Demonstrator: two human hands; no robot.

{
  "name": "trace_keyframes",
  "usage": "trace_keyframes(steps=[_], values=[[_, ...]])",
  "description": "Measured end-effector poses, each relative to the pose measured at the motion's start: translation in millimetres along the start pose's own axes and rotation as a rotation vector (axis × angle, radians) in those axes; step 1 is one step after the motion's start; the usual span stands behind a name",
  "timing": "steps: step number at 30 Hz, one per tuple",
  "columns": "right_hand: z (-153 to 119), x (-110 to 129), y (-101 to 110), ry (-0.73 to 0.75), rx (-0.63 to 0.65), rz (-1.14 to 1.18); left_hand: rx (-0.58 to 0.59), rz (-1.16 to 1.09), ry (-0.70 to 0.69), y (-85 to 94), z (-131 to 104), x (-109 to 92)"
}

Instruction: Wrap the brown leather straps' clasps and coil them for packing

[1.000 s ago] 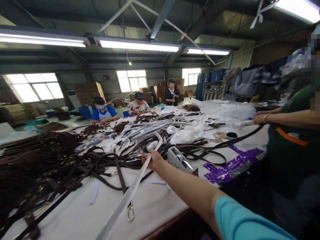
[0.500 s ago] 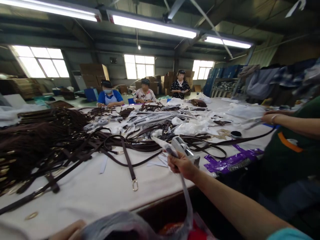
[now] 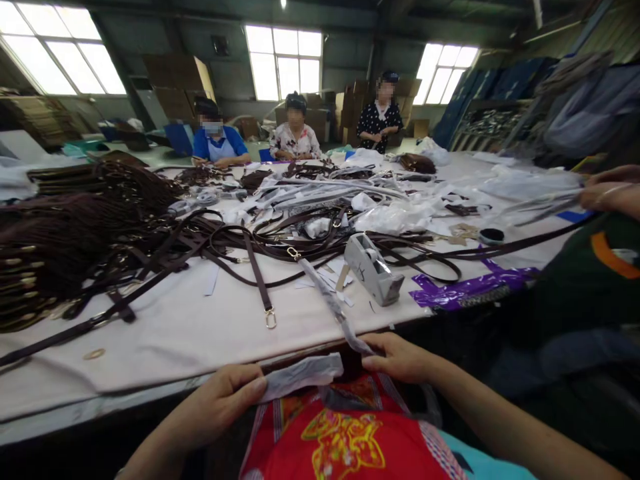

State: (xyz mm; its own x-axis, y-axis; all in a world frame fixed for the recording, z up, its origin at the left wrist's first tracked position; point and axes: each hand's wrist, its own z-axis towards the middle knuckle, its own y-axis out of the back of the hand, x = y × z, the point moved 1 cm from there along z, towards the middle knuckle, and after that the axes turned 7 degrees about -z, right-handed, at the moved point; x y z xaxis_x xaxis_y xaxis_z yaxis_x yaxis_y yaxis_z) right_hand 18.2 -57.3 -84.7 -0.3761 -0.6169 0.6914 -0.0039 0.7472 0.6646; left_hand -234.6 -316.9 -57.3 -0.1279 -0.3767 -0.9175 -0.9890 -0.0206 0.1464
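A strap wrapped in pale plastic runs from a gold clasp on the table down over the front edge. Its lower part is pinched between thumb and fingers of my right hand. My left hand, also closed, grips the end of a flat whitish plastic-wrapped piece just in front of the table edge. Whether both pieces are one strap cannot be seen. Beyond my right hand stands a grey tape dispenser, with white paper slips to its left.
Dark brown straps and a large brown pile cover the left of the table. Purple plastic lies at the right edge. A person's arm reaches in at right; three people are across the table.
My right hand has drawn back from beside the dispenser to the table edge. My left hand has come up into fuller view. The clasp end now rests on the table; the view has tilted down.
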Motion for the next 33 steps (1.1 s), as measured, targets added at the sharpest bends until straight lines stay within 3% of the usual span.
trace_keyframes(steps=[4,6,11,15,17,21,23,26,30,32,33], values=[[35.1,17.3,18.2,-0.142,-0.259,-0.533,-0.008,-0.045,0.051,-0.3,-11.4,11.0],[58.3,24.2,20.4,-0.195,-0.311,-0.644,-0.041,-0.032,0.079,-1.3,-14.3,16.1],[106.4,24.8,9.4,-0.246,-0.282,-0.595,-0.059,-0.038,0.088,-7.7,-15.5,19.8],[106.0,20.8,7.4,-0.171,-0.316,-0.525,-0.061,-0.004,0.081,-11.9,-13.1,18.3],[90.7,18.5,11.4,-0.064,-0.375,-0.357,-0.081,-0.014,0.066,-12.4,-10.8,16.7],[38.8,-0.2,24.6,0.108,-0.44,0.377,-0.12,-0.083,0.037,-8.7,-2.5,10.5],[4.9,-22.6,29.5,0.051,-0.39,0.633,-0.101,-0.083,0.022,-4.8,3.4,6.4],[-57.1,-74.1,27.8,-0.101,-0.337,0.844,-0.078,-0.044,0.017,2.1,13.4,0.9],[-155.2,-160.5,3.7,-0.476,-0.367,0.748,-0.083,-0.065,0.032,7.3,25.5,-7.0],[-196.6,-197.8,-9.8,-0.677,-0.323,0.431,-0.074,-0.108,0.041,6.4,31.2,-12.7],[-210.8,-211.7,-13.2,-0.752,-0.384,0.192,-0.066,-0.116,0.04,4.8,34.3,-16.2]])
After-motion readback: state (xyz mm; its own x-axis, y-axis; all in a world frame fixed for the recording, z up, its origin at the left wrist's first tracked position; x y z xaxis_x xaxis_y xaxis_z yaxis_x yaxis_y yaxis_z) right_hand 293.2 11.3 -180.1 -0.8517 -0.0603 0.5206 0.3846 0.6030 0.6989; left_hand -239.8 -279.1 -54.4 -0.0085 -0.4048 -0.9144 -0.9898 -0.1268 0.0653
